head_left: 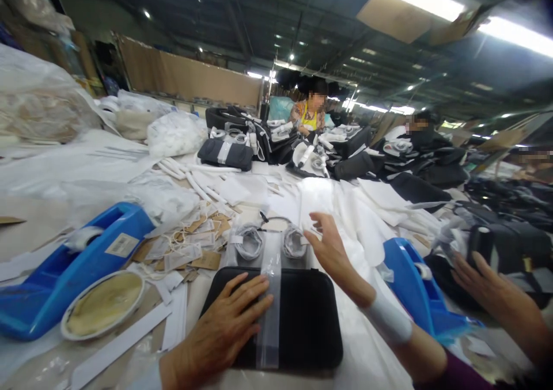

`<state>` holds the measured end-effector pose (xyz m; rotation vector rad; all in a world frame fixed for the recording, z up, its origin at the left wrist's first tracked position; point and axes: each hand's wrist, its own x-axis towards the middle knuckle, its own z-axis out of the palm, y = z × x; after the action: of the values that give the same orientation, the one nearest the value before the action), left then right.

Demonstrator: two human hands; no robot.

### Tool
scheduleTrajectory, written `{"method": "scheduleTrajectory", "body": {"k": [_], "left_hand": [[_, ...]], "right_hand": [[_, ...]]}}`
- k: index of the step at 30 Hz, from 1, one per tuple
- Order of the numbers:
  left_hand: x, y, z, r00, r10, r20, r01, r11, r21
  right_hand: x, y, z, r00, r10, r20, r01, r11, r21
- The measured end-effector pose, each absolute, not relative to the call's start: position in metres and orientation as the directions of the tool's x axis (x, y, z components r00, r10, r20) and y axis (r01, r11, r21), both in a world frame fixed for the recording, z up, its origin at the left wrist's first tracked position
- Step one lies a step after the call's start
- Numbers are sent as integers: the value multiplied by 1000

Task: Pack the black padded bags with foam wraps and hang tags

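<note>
A black zip case [302, 315] lies in front of me with a clear plastic strip [271, 298] running down its lid. My left hand [224, 329] rests flat on the case, fingers spread, fingertips against the strip; it holds nothing. My right hand [330, 249], a white band on its wrist, reaches past the case's far right corner. Its fingers are stretched out over a white sheet [345, 217], beside a pair of wrapped headphones [270, 240]. It holds nothing.
A blue tape dispenser [64, 269] and a round dish [102, 303] sit at my left, with paper tags [194, 240] behind them. A second blue dispenser [415, 289] is at my right. Another person's hand [488, 286] reaches in there. Two people work at the far end among black bags [227, 152].
</note>
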<state>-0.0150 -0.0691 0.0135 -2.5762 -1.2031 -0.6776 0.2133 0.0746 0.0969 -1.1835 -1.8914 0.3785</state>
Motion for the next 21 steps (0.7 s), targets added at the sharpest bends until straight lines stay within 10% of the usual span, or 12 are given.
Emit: {"method": "scheduleTrajectory", "body": {"k": [4, 7, 11, 21], "left_hand": [[-27, -64, -1, -45, 746, 664, 875, -291, 386], [-39, -56, -4, -345, 846, 407, 694, -62, 718], [-44, -46, 16, -320, 943, 86, 512, 96, 854], [-39, -42, 40, -303, 953, -24, 258, 106, 960]], "right_hand": [[252, 36, 65, -59, 996, 60, 398, 78, -914], [258, 24, 55, -151, 974, -170, 314, -116, -942], [252, 25, 58, -223, 945, -240, 182, -201, -963], [242, 28, 55, -265, 960, -89, -65, -110, -992]]}}
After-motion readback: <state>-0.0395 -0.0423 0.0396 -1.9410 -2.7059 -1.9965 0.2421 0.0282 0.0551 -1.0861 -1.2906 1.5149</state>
